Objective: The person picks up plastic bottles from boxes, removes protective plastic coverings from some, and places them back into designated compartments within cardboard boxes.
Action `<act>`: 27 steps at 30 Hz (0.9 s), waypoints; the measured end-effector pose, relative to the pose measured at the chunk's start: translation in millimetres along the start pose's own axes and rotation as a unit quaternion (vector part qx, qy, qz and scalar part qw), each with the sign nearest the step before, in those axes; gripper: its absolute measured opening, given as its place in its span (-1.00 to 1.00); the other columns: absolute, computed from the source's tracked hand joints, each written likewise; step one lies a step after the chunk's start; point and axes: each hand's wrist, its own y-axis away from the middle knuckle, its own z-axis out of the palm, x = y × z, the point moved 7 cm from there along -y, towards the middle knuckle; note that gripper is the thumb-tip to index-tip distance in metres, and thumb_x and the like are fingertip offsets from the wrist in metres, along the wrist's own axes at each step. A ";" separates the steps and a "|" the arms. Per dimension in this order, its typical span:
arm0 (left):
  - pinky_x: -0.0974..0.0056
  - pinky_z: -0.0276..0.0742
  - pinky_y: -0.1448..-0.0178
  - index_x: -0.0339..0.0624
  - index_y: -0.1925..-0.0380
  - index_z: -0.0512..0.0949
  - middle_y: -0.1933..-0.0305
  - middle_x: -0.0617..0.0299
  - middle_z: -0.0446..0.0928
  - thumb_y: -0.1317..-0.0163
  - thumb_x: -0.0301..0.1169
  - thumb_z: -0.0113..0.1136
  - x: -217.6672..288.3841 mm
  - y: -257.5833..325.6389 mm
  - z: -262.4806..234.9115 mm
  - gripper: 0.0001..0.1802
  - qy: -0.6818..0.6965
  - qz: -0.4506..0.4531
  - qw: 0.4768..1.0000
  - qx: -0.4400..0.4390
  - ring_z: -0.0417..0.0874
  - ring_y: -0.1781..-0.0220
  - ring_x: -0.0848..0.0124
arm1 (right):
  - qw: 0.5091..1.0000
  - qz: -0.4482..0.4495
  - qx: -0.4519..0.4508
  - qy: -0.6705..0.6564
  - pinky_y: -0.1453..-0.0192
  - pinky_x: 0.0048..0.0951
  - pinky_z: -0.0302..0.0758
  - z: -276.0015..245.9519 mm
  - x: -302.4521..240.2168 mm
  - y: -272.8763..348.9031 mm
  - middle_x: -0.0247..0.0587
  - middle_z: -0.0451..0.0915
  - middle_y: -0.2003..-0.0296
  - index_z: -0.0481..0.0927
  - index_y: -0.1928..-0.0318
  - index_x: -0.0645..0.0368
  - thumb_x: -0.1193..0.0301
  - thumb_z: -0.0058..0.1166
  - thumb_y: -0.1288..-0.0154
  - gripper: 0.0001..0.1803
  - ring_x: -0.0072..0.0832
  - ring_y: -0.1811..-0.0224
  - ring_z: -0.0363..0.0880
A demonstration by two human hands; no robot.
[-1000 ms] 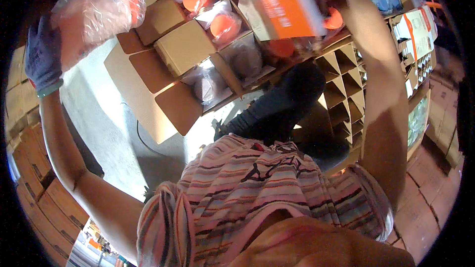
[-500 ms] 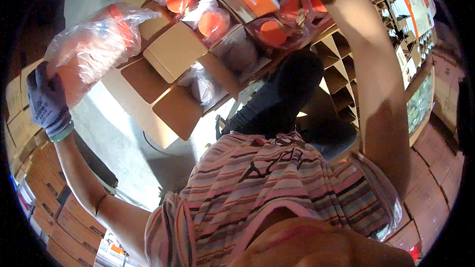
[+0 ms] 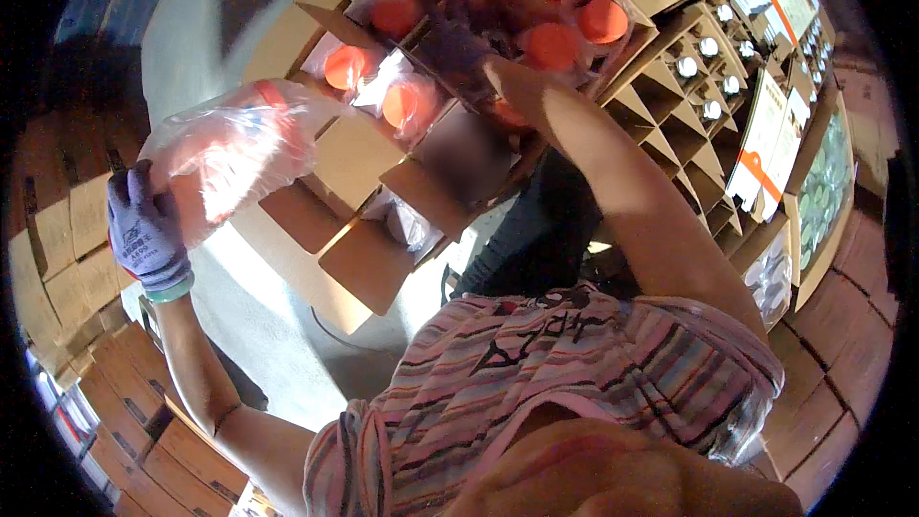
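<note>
Your gloved left hand (image 3: 144,230) grips clear plastic bag of orange-lidded jars (image 3: 235,148), held above open cardboard carton (image 3: 383,182). Right hand (image 3: 459,43) reaches among packed jars, grip unclear. Next: lower bag into free cell.

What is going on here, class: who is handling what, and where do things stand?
A person in a striped shirt is working over an open cardboard box with orange-lidded jars in clear bags. The gloved left hand holds up one bagged jar to the left of the box. The right hand reaches into the box among the jars; whether it grips one cannot be told. Empty divider cells lie to the right, and stacked cartons stand on the left.
</note>
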 end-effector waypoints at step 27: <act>0.14 0.24 -0.36 -0.21 -0.28 0.19 -0.28 0.07 0.33 -0.39 -0.01 -0.16 566.5 61.1 -41.7 -0.37 0.664 0.220 0.651 0.293 0.37 -0.26 0.21 | 0.831 0.205 0.498 -0.138 -0.19 -0.36 0.40 -338.4 -63.7 448.4 -0.11 0.52 -0.06 0.37 -0.20 0.31 0.21 0.22 -0.19 -0.36 -0.40 -0.09 0.48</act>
